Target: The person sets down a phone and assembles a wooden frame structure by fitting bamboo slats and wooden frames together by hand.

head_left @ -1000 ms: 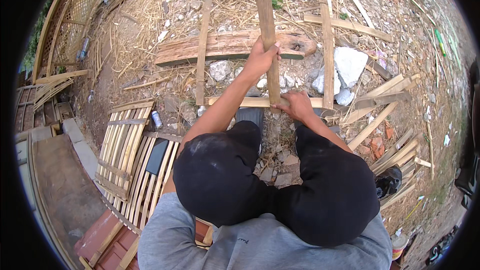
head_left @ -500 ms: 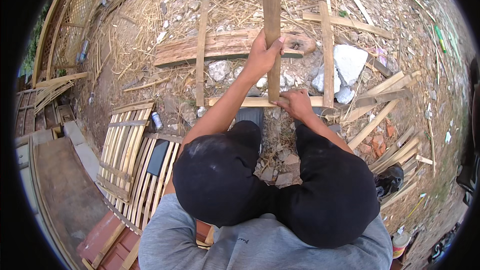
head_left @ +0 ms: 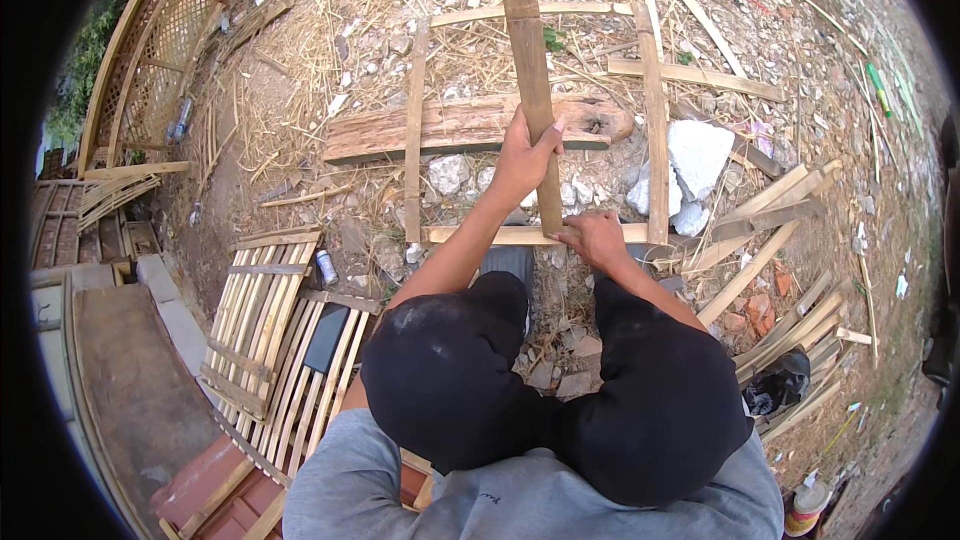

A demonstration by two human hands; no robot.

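Observation:
A long brown wooden slat (head_left: 523, 35) runs away from me, its far end leaning a little left. My left hand (head_left: 524, 162) is closed round it, thumb on the right side. At the slat's near end my right hand (head_left: 596, 239) has its fingers curled, the tips pressed at the corner with a pale wooden crosspiece (head_left: 465, 235). That crosspiece joins a left side slat (head_left: 414, 145) and a right side slat (head_left: 654, 130) in a rectangular frame, closed at the far side by a thin far slat (head_left: 465, 15).
Inside the frame lies a thick weathered plank (head_left: 430, 127). White rubble chunks (head_left: 698, 155) sit by its right side. Loose wood strips (head_left: 790, 340) are piled at right. Slatted panels (head_left: 262, 315) with a dark phone (head_left: 326, 338) lie at left. Straw and stones cover the ground.
The long slat's far end has swung slightly left, with my left hand on it. The whole view has shifted a little; my right hand stays at the near end.

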